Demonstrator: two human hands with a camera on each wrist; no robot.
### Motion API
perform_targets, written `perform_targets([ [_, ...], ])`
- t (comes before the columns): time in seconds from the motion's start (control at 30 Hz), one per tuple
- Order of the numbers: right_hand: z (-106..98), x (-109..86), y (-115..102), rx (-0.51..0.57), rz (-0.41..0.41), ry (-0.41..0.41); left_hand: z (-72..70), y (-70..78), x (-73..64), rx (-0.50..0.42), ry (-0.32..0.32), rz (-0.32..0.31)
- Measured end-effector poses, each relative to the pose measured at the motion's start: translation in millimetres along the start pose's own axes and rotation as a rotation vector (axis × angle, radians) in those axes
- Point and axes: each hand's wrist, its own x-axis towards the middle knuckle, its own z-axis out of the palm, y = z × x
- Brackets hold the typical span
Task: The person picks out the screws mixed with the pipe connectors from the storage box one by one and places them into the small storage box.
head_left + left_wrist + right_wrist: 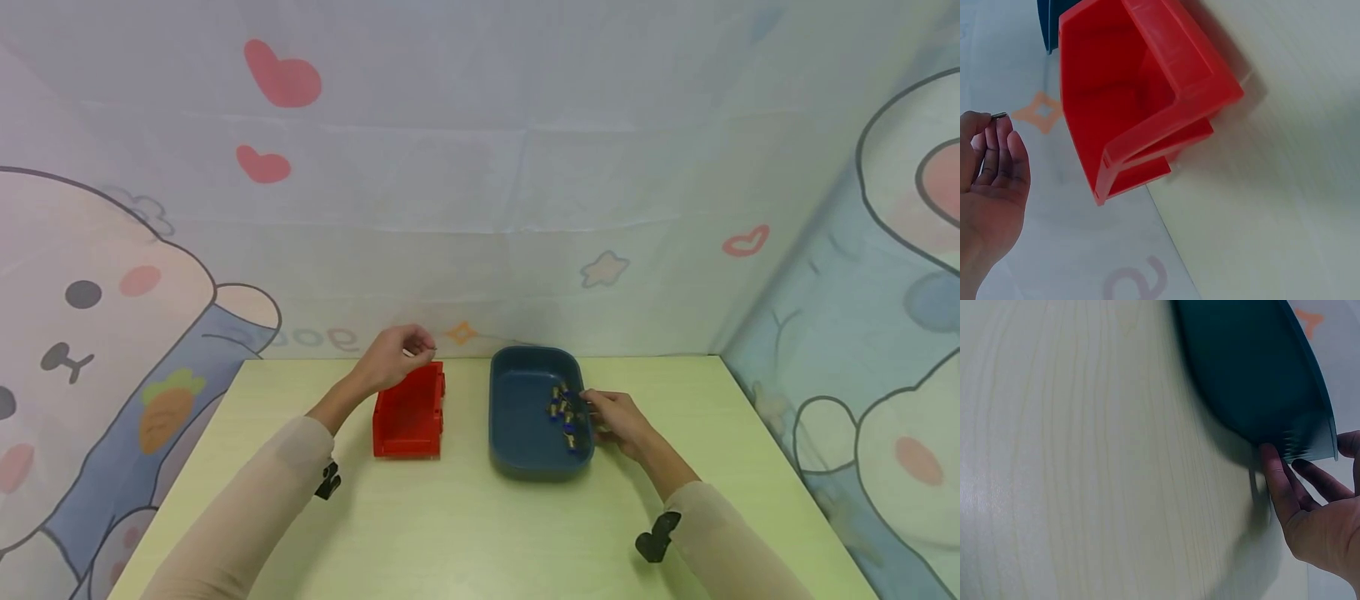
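Near the red bin [407, 447], the left hand [390, 358] pinches 1 half-hidden rod [1000, 115]; the right hand [621, 419] grips a blue tub [525, 429].

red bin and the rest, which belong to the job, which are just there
Likely the job:
left hand pinching a metal piece
right hand gripping the blue tray
small fittings in it
red bin

Likely just there:
table
printed cloth
black pieces by the wrists

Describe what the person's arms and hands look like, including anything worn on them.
The left sleeve and right sleeve are long, plain and beige. Near their ends, a small, black left device and right device jut out, irregular in outline. The left hand and right hand wear no gloves.
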Motion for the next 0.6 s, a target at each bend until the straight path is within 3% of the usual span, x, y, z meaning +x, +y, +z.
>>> perform_targets([
  [0.3,-0.9,0.2,0.1,0.004,0.000,-0.005,0.1,-15.2,-3.9,0.034,-0.027,-0.045],
  [0.6,-1.8,-2.0,-2.0,0.001,-0.001,-0.027,5.5,-28.1,-7.1,0.073,-0.043,-0.050],
])
